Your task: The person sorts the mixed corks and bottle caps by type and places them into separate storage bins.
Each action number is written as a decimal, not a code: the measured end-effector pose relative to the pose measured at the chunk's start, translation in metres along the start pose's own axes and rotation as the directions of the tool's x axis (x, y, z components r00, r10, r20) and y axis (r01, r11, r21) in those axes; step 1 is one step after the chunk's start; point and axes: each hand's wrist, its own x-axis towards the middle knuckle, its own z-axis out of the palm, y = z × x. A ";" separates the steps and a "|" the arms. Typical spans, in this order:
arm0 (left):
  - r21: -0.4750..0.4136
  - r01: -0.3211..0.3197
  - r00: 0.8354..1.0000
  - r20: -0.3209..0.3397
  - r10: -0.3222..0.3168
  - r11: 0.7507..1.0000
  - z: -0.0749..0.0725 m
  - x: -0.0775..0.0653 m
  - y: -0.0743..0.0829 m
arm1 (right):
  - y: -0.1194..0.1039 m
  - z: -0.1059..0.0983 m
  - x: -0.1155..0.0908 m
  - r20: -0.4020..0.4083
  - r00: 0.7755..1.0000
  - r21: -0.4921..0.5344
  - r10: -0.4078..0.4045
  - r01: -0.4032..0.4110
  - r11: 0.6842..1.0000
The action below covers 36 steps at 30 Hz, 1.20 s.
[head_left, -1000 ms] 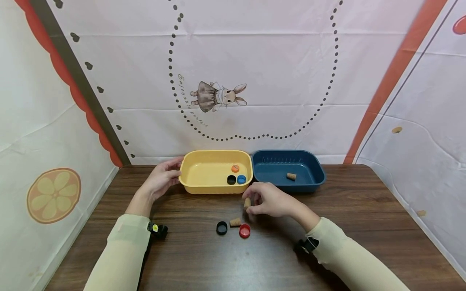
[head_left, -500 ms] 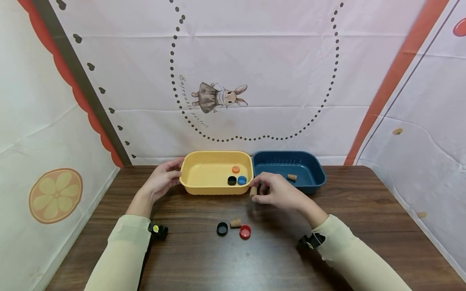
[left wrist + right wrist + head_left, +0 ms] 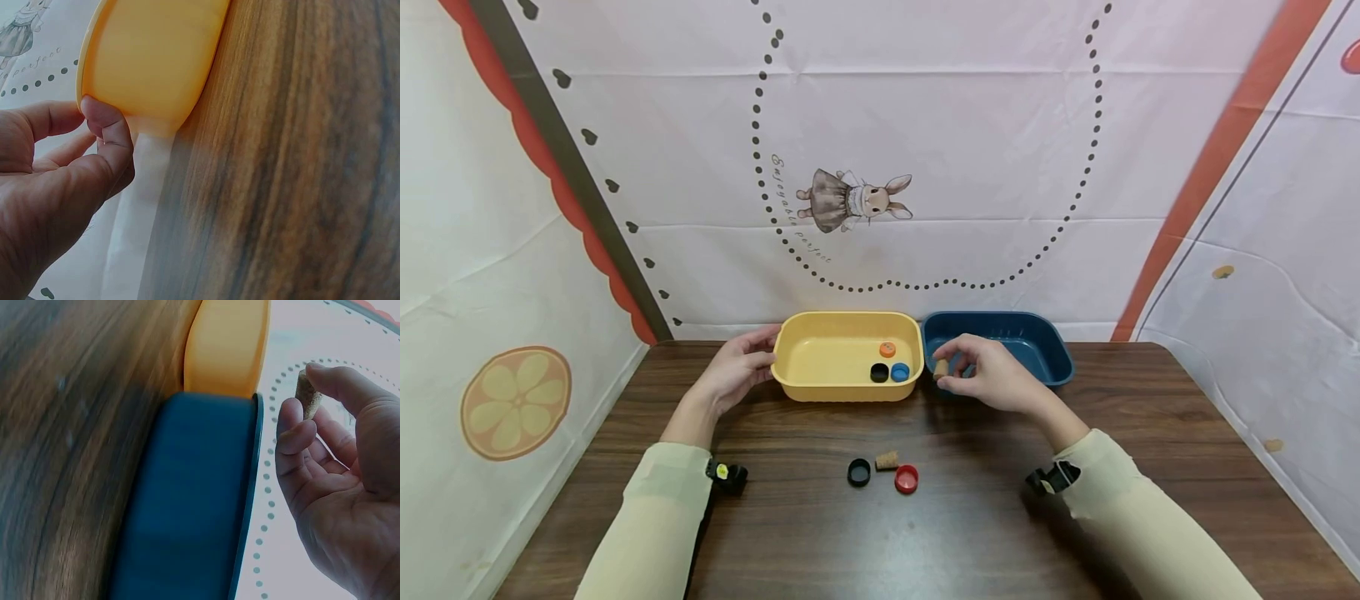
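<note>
In the head view my right hand (image 3: 992,375) pinches a cork (image 3: 941,370) between thumb and fingertips. It is held up over the near left corner of the blue tray (image 3: 1045,333); the right wrist view shows the cork (image 3: 308,395) upright in the pinch. My left hand (image 3: 737,371) grips the left end of the yellow tray (image 3: 820,392), thumb and finger at its rim in the left wrist view. Orange (image 3: 887,349), black (image 3: 879,372) and blue bottle caps (image 3: 900,372) lie inside the yellow tray. My right hand hides part of the blue tray's inside.
On the dark wooden table (image 3: 805,533), in front of the trays, lie a black cap (image 3: 859,472), another cork (image 3: 887,461) and a red cap (image 3: 906,478). The trays stand side by side, with a printed cloth (image 3: 1000,167) behind them.
My right hand has carried the cork up and to the right, from the table before the trays to over the blue tray, now covering the cork seen inside it. My left hand stays put.
</note>
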 end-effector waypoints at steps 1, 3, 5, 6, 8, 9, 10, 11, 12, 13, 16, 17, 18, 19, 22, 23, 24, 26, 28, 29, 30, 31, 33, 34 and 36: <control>0.001 0.000 1.000 0.000 0.000 1.000 0.000 0.000 0.000 | 0.002 -0.001 0.000 -0.005 1.000 0.005 0.007 -0.007 1.000; 0.002 0.000 1.000 -0.001 0.000 1.000 0.000 0.000 0.000 | 0.005 -0.004 0.001 -0.016 1.000 0.007 0.019 -0.019 1.000; 0.000 0.001 1.000 -0.002 -0.001 1.000 0.000 0.000 0.000 | 0.009 -0.006 0.002 -0.026 0.999 0.006 0.031 -0.031 1.000; -0.002 0.002 1.000 -0.002 -0.002 1.000 0.000 0.000 0.000 | 0.010 -0.007 0.002 -0.033 0.999 0.004 0.034 -0.034 0.999; -0.004 0.003 1.000 -0.001 -0.003 1.000 0.000 0.000 0.000 | 0.014 -0.009 0.002 -0.043 0.998 0.001 0.041 -0.041 0.999; -0.002 0.001 1.000 0.001 -0.001 1.000 0.000 0.000 0.000 | 0.016 -0.009 0.003 -0.048 0.998 0.001 0.044 -0.044 0.999; -0.004 0.002 1.000 0.000 -0.002 1.000 0.000 0.000 0.000 | 0.018 -0.010 0.003 -0.052 0.997 0.000 0.048 -0.048 0.999; -0.005 0.001 1.000 0.000 -0.001 1.000 0.000 0.000 0.000 | 0.020 -0.011 0.003 -0.054 0.997 -0.001 0.049 -0.049 0.999; -0.003 -0.001 1.000 0.003 0.001 1.000 0.000 0.000 0.000 | 0.021 -0.012 0.004 -0.054 0.997 0.003 0.051 -0.051 0.999; -0.001 -0.002 1.000 0.004 0.002 1.000 0.000 0.000 0.001 | 0.023 -0.013 0.004 -0.054 0.997 0.006 0.054 -0.054 0.999; 0.000 -0.002 1.000 0.001 0.002 1.000 0.000 0.000 0.001 | 0.028 -0.017 0.005 -0.054 0.996 0.013 0.067 -0.067 0.998; 0.002 -0.002 1.000 0.002 0.002 1.000 0.000 0.000 0.001 | 0.029 -0.018 0.006 -0.054 0.996 0.013 0.070 -0.069 0.998; 0.003 -0.002 1.000 0.002 0.002 1.000 0.000 0.000 0.001 | 0.030 -0.019 0.007 -0.055 0.996 0.010 0.076 -0.076 0.997; 0.001 -0.001 1.000 0.001 0.001 1.000 0.000 0.000 0.001 | 0.031 -0.020 0.007 -0.057 0.995 0.005 0.081 -0.081 0.997; -0.003 -0.001 1.000 0.000 0.001 1.000 0.000 0.000 0.000 | 0.035 -0.023 0.010 -0.057 0.994 -0.018 0.091 -0.093 0.996; -0.004 0.000 1.000 0.000 0.000 1.000 0.000 0.000 0.000 | 0.037 -0.024 0.011 -0.058 0.994 -0.026 0.097 -0.099 0.995; -0.003 -0.002 1.000 0.000 0.002 1.000 0.000 0.000 0.000 | 0.039 -0.025 0.012 -0.059 0.993 -0.034 0.105 -0.107 0.994; -0.004 -0.002 1.000 -0.002 0.002 1.000 0.000 0.000 0.000 | 0.044 -0.028 0.015 -0.059 0.991 -0.048 0.116 -0.119 0.992; -0.002 -0.004 1.000 -0.004 0.004 1.000 0.000 0.000 -0.001 | 0.050 -0.030 0.017 -0.058 0.990 -0.059 0.131 -0.134 0.989; -0.002 -0.004 1.000 -0.004 0.004 1.000 0.000 0.000 -0.001 | 0.053 -0.031 0.018 -0.058 0.989 -0.063 0.139 -0.142 0.988; -0.001 -0.004 1.000 -0.005 0.004 1.000 0.000 0.000 -0.001 | 0.055 -0.032 0.018 -0.056 0.988 -0.068 0.144 -0.147 0.987; -0.004 -0.003 1.000 -0.007 0.003 1.000 0.000 0.000 -0.001 | 0.058 -0.033 0.019 -0.053 0.987 -0.073 0.149 -0.153 0.986; -0.002 -0.002 1.000 -0.008 0.002 1.000 0.000 0.000 -0.001 | 0.061 -0.035 0.019 -0.051 0.986 -0.084 0.157 -0.161 0.983; -0.003 -0.001 1.000 -0.007 0.001 1.000 0.000 0.000 -0.001 | 0.063 -0.035 0.019 -0.052 0.985 -0.087 0.164 -0.168 0.982; -0.002 0.001 1.000 -0.007 -0.001 1.000 0.000 0.000 0.000 | 0.065 -0.036 0.019 -0.051 0.985 -0.096 0.166 -0.170 0.981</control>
